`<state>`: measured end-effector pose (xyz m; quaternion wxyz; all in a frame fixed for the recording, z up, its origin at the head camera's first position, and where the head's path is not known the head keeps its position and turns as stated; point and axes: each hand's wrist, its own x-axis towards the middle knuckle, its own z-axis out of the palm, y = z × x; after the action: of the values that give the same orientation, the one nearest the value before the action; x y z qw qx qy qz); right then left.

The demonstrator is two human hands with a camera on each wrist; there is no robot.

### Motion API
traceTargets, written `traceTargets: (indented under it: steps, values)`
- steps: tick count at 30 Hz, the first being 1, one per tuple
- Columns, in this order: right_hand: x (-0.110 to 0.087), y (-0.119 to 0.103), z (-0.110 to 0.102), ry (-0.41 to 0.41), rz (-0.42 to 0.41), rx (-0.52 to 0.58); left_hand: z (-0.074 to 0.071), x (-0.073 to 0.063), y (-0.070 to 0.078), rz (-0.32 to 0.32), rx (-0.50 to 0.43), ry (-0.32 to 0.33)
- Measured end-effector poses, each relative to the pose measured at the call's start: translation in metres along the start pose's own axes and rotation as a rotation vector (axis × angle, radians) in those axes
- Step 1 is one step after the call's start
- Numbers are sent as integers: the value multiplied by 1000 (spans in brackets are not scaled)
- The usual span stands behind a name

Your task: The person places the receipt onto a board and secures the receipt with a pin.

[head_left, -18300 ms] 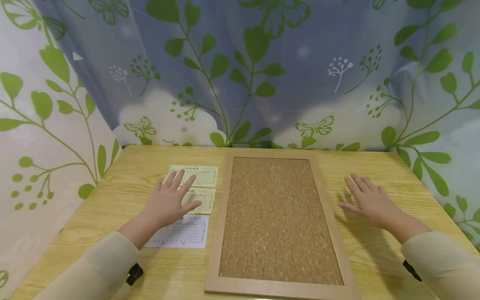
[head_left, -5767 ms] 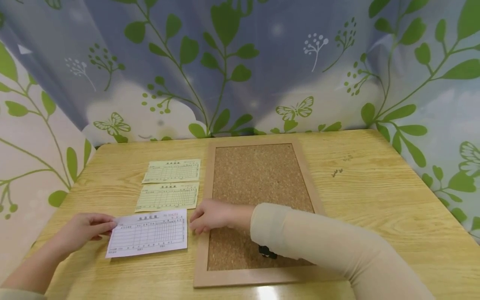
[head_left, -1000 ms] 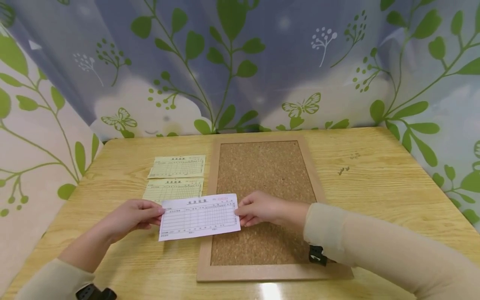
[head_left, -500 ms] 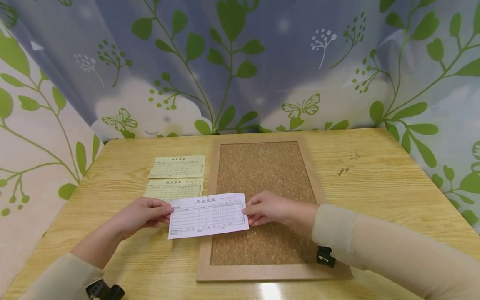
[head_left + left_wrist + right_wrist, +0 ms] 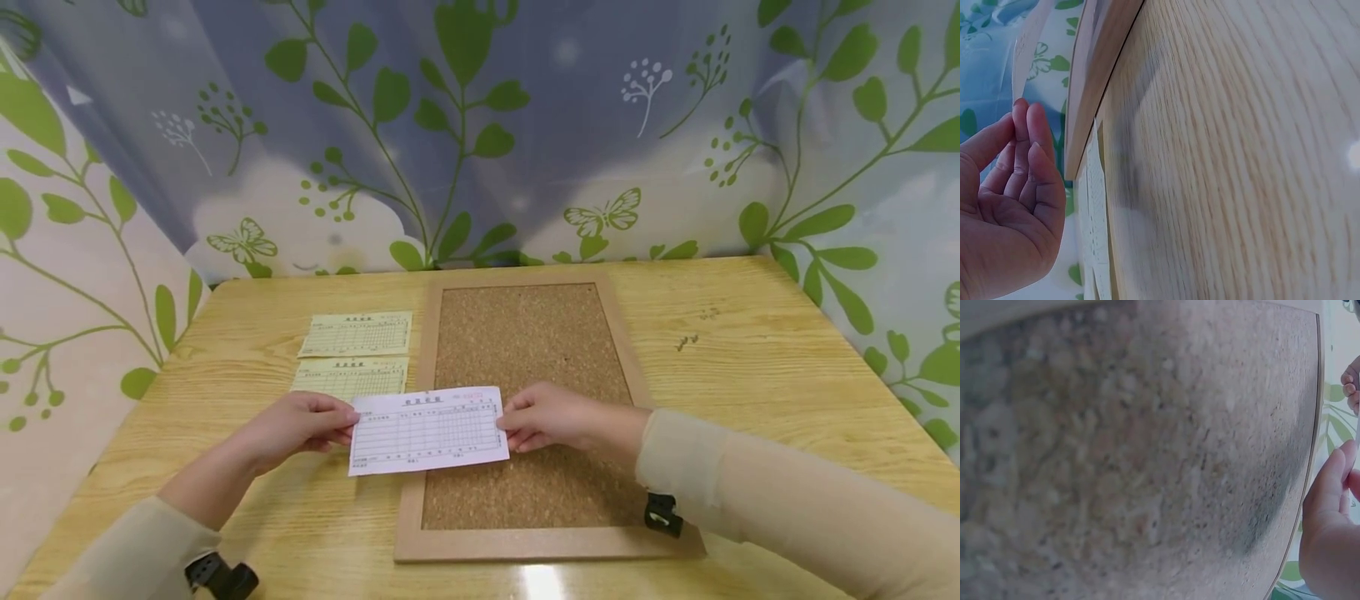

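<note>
A white printed receipt form [image 5: 429, 432] is held up by its two short edges, above the left frame of a cork board [image 5: 525, 333]. My left hand [image 5: 300, 427] pinches its left edge; in the left wrist view the thumb and fingertips of that hand [image 5: 1019, 181] meet on the thin sheet [image 5: 1025, 47]. My right hand [image 5: 558, 421] pinches the right edge, over the cork. In the right wrist view the right hand [image 5: 1332, 525] shows at the right border, with the sheet seen almost edge-on. Two yellow forms [image 5: 358, 333] lie left of the board, the nearer partly covered.
Several small metal bits [image 5: 686, 342], too small to name, lie on the wooden table [image 5: 750, 400] right of the board. A patterned curtain [image 5: 555, 167] hangs behind and at both sides. The board's wooden frame [image 5: 547, 546] reaches near the table's front.
Over the last second both hands have carried the white form a little to the right, further over the board. Earlier it lay on the table below the yellow forms, and both hands were open.
</note>
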<state>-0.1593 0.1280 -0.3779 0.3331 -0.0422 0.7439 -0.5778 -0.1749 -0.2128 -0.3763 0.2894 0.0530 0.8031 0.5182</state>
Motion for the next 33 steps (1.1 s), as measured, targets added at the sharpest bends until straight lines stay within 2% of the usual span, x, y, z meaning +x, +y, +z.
traceTargets:
  steps: [6, 12, 19, 33]
  values:
    - [-2, 5, -3, 3, 19, -18, 5, 3, -1, 5, -25, -16]
    - [-6, 6, -7, 7, -2, -16, 9, 3, 2, 27, -14, -25]
    - [-10, 1, -10, -30, -29, -8, 11, 3, 5, 22, -6, -15]
    - [-19, 6, -18, -2, -5, 10, 19, 10, 9, 40, -15, -25]
